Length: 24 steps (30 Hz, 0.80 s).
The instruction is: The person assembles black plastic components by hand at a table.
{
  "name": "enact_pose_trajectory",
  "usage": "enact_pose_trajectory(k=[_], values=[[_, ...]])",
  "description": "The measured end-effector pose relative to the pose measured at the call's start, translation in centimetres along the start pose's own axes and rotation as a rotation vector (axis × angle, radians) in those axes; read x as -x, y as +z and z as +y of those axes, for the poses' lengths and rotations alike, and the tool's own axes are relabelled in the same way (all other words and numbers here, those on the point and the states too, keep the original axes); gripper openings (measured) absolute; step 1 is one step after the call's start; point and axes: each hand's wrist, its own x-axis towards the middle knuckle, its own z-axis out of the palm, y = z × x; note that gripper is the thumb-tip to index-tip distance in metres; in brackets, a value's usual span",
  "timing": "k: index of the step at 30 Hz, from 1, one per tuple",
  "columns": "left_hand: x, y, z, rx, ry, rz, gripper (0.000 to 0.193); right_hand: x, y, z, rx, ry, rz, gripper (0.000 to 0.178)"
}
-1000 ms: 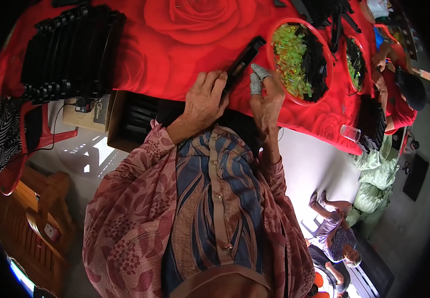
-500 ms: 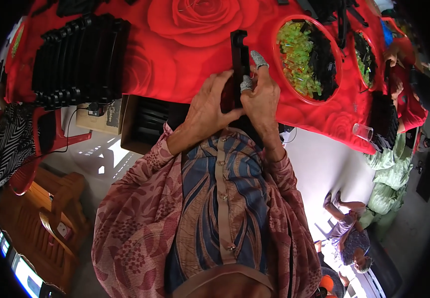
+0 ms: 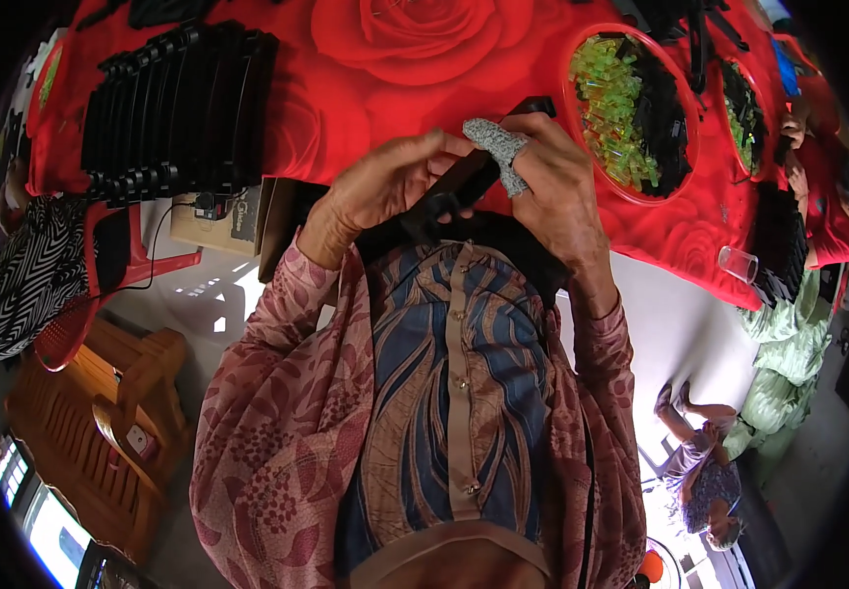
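Note:
A long black plastic bar [image 3: 466, 184] with notched ends is held at a slant in front of my body, over the table's near edge. My right hand [image 3: 564, 191] is closed around it, with grey wraps on its fingers, one lying across the bar. Beside the bar's other side is my left hand [image 3: 385, 182], its fingers apart and partly bent, the tips close to the bar. Whether those tips touch it I cannot tell. Under the hands, part of the bar's lower end is in shadow.
On the red rose-patterned tablecloth [image 3: 395, 103], a row of black bars [image 3: 184, 113] stands at left. At right, a round tray [image 3: 570, 108] holds yellow-green and black pieces. A clear cup [image 3: 739, 263] lies near the right edge. A cardboard box [image 3: 218, 224] sits below the table.
The bar has turned from upright to slanted and come nearer my body. My left hand has drawn off to the left with its fingers spreading. The right hand has turned over the bar.

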Motion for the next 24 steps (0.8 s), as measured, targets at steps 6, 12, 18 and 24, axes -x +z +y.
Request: enact_pose_trajectory(k=[6, 12, 18, 24], values=[[-0.4, 0.4, -1.9, 0.110, 0.077, 0.206, 0.044, -0.1, 1.1, 1.1, 0.041, -0.008, 0.246, 0.051], [-1.6, 1.0, -2.5, 0.095, 0.083, 0.277, 0.036, 1.8, 2.8, 0.6, -0.113, 0.285, 0.305, 0.033], [-2.6, 1.5, -3.3, 0.077, 0.144, 0.330, 0.024, 2.4, 3.3, 0.9, -0.108, 0.360, 0.308, 0.038], [-2.9, 1.6, -3.4, 0.025, 0.126, 0.440, 0.022, 2.9, 3.6, 1.5, -0.091, 0.343, 0.363, 0.037]])
